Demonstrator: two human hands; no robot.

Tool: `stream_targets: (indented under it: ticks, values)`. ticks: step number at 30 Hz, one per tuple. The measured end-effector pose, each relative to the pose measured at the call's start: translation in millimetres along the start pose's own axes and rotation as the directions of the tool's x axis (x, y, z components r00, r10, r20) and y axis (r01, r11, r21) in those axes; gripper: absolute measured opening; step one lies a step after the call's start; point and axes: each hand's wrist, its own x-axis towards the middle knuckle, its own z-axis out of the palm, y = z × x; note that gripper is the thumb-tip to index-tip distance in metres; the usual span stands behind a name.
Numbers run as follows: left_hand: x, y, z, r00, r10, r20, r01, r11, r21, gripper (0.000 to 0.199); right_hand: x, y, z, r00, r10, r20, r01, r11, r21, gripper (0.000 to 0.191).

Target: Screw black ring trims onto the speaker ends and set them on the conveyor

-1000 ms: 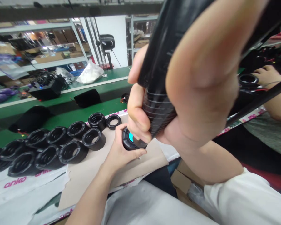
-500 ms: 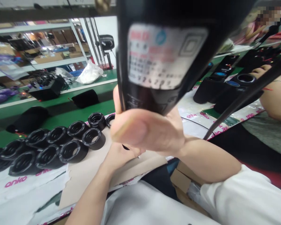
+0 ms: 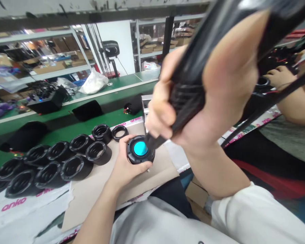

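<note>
fastening at the rim looks to be the step in hand: the right hand [image 3: 218, 95] is closed in a tight fist round a black electric screwdriver [image 3: 186, 96], its tip at the edge of a round black speaker driver [image 3: 132, 150] with a cyan centre, cradled by the curled left hand [image 3: 124, 161] above a cardboard sheet [image 3: 91, 189]; the next move calls for keeping the tip square on the rim

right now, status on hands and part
Left hand grips round black speaker driver, cyan centre. Right hand on black electric screwdriver, tip at rim. Black cylindrical housing beside.
</note>
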Motion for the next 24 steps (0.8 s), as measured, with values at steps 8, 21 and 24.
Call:
stream_targets:
  ticks: [8,21,24]
  values:
    - [-4.3,-6.3,1.3,1.0,-0.015,-0.014,0.014,0.998,-0.066,0.09,17.1,73.2,-63.2,0.915,-0.136,-0.38,0.057,0.975,-0.213,0.059]
    - [-6.6,-10.5,0.4,1.0,0.005,-0.01,-0.005,0.997,-0.073,0.093,4.4,84.2,-75.3,0.949,0.013,-0.314,-0.035,0.997,-0.062,0.045]
    - [-5.6,-8.2,0.8,1.0,-0.01,0.003,0.01,0.998,-0.066,0.096,8.3,50.6,-53.5,0.939,-0.038,-0.341,0.047,0.999,0.017,0.046]
